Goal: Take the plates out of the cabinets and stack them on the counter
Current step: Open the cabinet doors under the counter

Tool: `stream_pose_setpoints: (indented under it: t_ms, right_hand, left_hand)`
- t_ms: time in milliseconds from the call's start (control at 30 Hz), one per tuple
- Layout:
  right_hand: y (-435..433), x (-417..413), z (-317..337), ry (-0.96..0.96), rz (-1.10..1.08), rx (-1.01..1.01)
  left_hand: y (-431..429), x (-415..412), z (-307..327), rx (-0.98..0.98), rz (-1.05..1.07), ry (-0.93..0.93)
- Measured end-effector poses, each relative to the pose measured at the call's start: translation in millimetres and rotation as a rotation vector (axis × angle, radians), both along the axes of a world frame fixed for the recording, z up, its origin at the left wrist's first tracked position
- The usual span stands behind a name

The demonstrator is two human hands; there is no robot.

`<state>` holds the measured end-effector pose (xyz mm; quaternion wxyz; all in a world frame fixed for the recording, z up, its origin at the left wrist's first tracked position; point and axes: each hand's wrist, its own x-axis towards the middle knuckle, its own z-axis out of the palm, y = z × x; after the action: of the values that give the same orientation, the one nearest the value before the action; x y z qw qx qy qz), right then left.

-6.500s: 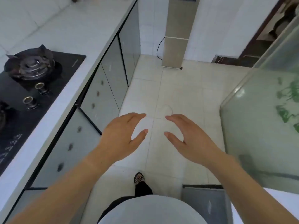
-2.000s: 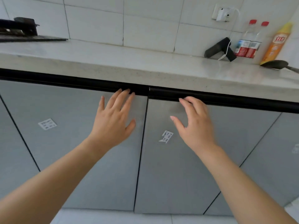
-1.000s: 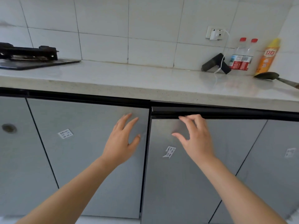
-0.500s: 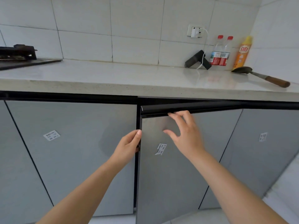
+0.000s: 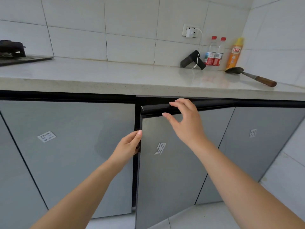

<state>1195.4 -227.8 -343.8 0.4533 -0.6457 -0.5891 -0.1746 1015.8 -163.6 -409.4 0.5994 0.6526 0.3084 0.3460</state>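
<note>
2 hands on 1 grey glossy cabinet door [image 5: 168, 171], ajar; 0 plates in sight.
The left hand [image 5: 129, 144] pinched the door's free upright edge, thumb in front; the right hand [image 5: 184, 121] hooked loosely bent fingers over its black top rail [image 5: 155, 109]. Hinged on the right, it gaped nearest the left hand. Plates, if any, lay hidden behind it, under the pale stone counter [image 5: 115, 75].

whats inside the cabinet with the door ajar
Only a dark gap shows beside the door, which is barely ajar and covers the inside. No plates can be seen yet. The left hand grips its side edge, the right hand its top rail.
</note>
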Motion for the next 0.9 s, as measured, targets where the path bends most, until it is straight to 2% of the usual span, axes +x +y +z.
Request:
stream_pose_setpoints:
  t_ms: [233, 600, 900]
  right_hand:
    - [-22.0, -6.7, -2.6, 0.096, -0.02, 0.118]
    - [-67.8, 1.7, 0.3, 0.081, -0.006, 0.135]
    - [-98.6, 13.8, 2.2, 0.117, 0.067, 0.073]
  left_hand:
    - [-23.5, -8.6, 4.0, -0.006, -0.13, 0.027]
    - [-64.6, -9.8, 7.8, 0.024, -0.219, 0.053]
    - [-93.1, -3.3, 11.3, 0.036, -0.285, 0.079]
